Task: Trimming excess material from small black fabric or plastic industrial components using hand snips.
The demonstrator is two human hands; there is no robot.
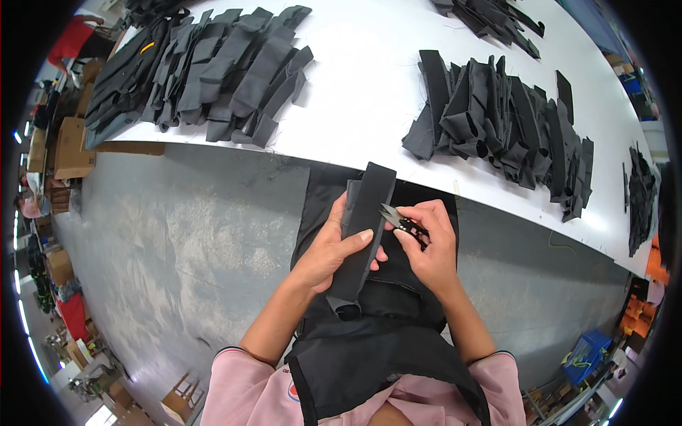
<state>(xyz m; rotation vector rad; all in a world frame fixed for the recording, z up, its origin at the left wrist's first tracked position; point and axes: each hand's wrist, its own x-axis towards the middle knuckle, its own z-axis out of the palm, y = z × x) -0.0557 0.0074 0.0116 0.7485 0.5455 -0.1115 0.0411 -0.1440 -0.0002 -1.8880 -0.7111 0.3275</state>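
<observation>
My left hand (334, 250) grips a long folded strip of dark grey fabric (366, 213), held upright in front of me above my black apron (369, 341). My right hand (430, 245) holds small black thread snips (398, 219) with the metal blades touching the strip's right edge. Both hands are just in front of the white table's near edge (284, 153).
On the white table lie a large pile of dark fabric pieces at the left (206, 67), another at the right (504, 121), and smaller stacks at the far top (490, 18) and right edge (639, 195). Cardboard boxes (67, 145) stand on the grey floor at left; a blue crate (586, 355) at lower right.
</observation>
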